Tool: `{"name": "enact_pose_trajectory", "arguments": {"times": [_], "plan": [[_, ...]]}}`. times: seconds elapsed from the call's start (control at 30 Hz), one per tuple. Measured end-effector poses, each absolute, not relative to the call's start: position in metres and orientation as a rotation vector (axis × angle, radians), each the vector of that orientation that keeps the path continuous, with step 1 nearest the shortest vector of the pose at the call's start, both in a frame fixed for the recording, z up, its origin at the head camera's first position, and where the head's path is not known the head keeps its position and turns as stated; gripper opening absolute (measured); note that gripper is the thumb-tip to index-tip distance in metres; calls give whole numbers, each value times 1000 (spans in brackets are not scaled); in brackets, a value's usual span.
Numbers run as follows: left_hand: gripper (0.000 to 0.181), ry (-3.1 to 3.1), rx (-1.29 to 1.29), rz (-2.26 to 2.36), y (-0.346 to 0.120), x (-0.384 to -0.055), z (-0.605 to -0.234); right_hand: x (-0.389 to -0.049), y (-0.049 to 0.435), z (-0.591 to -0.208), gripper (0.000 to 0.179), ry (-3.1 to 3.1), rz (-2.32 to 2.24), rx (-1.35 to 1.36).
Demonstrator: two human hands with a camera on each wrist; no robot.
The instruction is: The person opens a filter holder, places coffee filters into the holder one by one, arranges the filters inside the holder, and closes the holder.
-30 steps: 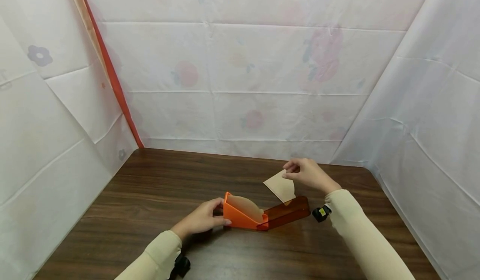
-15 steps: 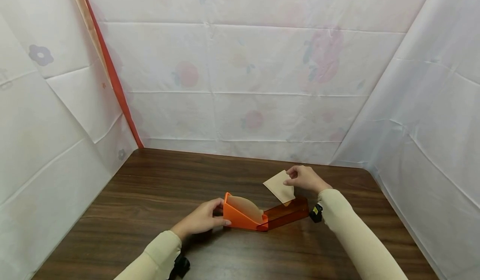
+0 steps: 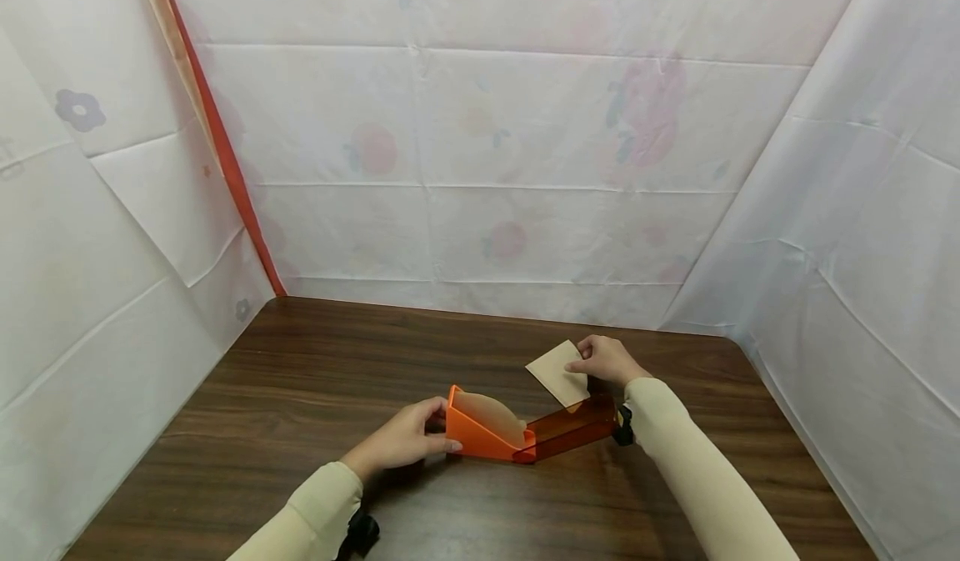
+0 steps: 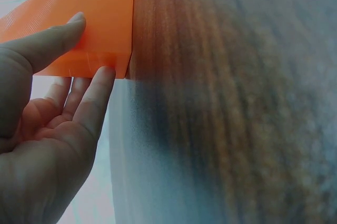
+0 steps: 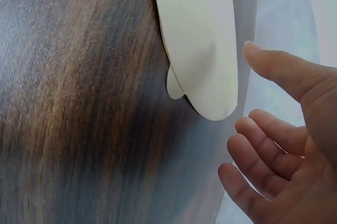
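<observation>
An orange coffee filter holder (image 3: pixel 483 434) stands on the table with brown cone-shaped coffee filters (image 3: pixel 491 413) upright inside. Its translucent amber lid (image 3: pixel 573 426) is swung out to the right. My left hand (image 3: pixel 405 436) grips the holder's left end, thumb on the near side (image 4: pixel 100 29) and fingers against the end wall. Behind the lid, several paper coffee filters (image 5: pixel 199 45) lie flat in a small stack, crimped edge showing. My right hand (image 3: pixel 606 361) hovers at the right of that stack; in the right wrist view its thumb and loosely bent fingers hold nothing and look apart from the paper.
The dark wood-grain tabletop (image 3: pixel 315 378) reaches back to a white printed cloth (image 3: pixel 465 236) hanging behind it. More cloth (image 3: pixel 847 244) hangs at the right side and at the left. A red strip (image 3: pixel 225 144) runs down the left corner.
My right hand has lowered and come slightly nearer to me beside the flat filters, drawing its forearm leftward. My left hand and the holder have stayed in place.
</observation>
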State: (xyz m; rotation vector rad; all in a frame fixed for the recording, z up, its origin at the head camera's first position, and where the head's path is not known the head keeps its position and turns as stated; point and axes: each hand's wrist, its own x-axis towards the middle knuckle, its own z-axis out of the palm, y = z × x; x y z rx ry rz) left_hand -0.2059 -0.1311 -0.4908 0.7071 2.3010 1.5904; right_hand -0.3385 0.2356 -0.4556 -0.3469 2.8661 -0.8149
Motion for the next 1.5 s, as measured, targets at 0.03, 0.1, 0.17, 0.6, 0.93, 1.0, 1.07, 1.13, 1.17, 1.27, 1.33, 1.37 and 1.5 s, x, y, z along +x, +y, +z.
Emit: {"name": "enact_pose_trajectory", "arguments": {"times": [0.03, 0.1, 0.17, 0.6, 0.93, 1.0, 1.07, 1.13, 1.17, 1.27, 1.33, 1.37, 1.5], "plan": [[31, 2298, 704, 1593, -131, -206, -491, -339, 235, -456, 55, 2864, -819, -338], [32, 2293, 698, 1597, -131, -206, -491, -340, 235, -458, 57, 2865, -815, -312], [32, 2296, 698, 1596, -131, -206, -490, -342, 235, -460, 58, 2858, -813, -287], [33, 2301, 683, 1593, -131, -204, -490, -347, 233, -466, 48, 2803, -714, -119], [33, 2323, 711, 1580, -131, -205, -491, -352, 230, -465, 66, 2766, -777, 18], [33, 2321, 711, 1579, -131, -206, -491, -353, 230, -466, 67, 2752, -786, 36], [33, 2321, 710, 1576, -131, -205, -491, -353, 230, -466, 64, 2744, -803, 39], [33, 2320, 705, 1576, -131, -205, -491, -353, 230, -465, 53, 2737, -820, 31], [33, 2318, 703, 1575, -131, -205, -491, -353, 230, -465, 47, 2732, -829, 25], [33, 2321, 704, 1575, -131, -205, -491, -353, 232, -466, 36, 2730, -839, -12], [33, 2320, 705, 1578, -131, -205, -491, -354, 233, -468, 39, 2740, -834, -23], [33, 2320, 706, 1579, -131, -205, -490, -354, 234, -468, 44, 2745, -830, -22], [33, 2316, 704, 1582, -131, -204, -490, -353, 235, -468, 53, 2753, -819, -31]]}}
